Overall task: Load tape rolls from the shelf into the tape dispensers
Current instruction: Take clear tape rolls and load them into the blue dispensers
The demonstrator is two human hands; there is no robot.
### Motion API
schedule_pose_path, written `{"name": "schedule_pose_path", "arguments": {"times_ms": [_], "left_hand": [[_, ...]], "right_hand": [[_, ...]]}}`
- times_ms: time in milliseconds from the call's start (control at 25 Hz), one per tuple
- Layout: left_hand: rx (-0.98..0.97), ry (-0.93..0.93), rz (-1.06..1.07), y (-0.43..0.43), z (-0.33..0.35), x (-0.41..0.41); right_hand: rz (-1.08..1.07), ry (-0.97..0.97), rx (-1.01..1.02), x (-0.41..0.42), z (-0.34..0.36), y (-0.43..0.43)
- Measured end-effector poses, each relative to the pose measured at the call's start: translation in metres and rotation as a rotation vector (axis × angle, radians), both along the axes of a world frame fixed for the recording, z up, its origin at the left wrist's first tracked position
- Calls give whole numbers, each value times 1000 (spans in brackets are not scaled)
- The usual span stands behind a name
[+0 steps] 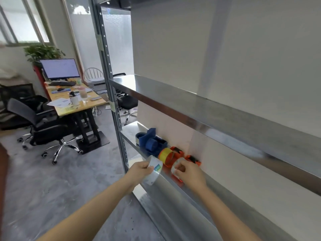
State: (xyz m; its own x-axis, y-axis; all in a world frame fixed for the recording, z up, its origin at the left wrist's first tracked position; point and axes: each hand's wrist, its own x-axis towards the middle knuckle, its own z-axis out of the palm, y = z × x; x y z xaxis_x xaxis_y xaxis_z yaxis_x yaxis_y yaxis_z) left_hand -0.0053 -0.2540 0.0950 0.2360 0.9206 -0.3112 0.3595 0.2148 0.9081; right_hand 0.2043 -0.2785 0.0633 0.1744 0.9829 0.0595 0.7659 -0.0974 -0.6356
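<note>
My left hand (141, 168) holds a clear tape roll (154, 171) with a blue-green label, just in front of the metal shelf's edge (173, 183). My right hand (188, 172) grips a second clear tape roll (175, 166) seated in the nearest orange dispenser (192, 160) on the shelf. Beside it stands another orange dispenser (176, 153) carrying a yellow tape roll (165, 153). Further left sits a blue dispenser (152, 141) with a clear roll (139, 137) behind it.
The steel rack's upright post (111, 80) rises on the left and an upper shelf (208, 112) overhangs the working shelf. Left of the rack are a desk (73, 101) with a monitor, office chairs (46, 122) and grey floor.
</note>
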Motion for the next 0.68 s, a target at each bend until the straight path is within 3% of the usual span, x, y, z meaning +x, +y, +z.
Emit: {"name": "schedule_pose_path", "arguments": {"times_ms": [120,240,400,600,680], "left_hand": [[-6,67,-10,53,1,-2],[-12,148,-134,100,1,-2],[-12,204,-284,148,-10,-3],[2,203,-401,195,-21,-16],[46,302,-418,217,-28,-21]], "right_hand": [[23,111,21,-9,-9,59],[203,192,78,-17,-6,103],[417,54,9,-28,-13,149],[312,-95,2,-33,-11,175],[188,-156,10,-37,-13,183]]}}
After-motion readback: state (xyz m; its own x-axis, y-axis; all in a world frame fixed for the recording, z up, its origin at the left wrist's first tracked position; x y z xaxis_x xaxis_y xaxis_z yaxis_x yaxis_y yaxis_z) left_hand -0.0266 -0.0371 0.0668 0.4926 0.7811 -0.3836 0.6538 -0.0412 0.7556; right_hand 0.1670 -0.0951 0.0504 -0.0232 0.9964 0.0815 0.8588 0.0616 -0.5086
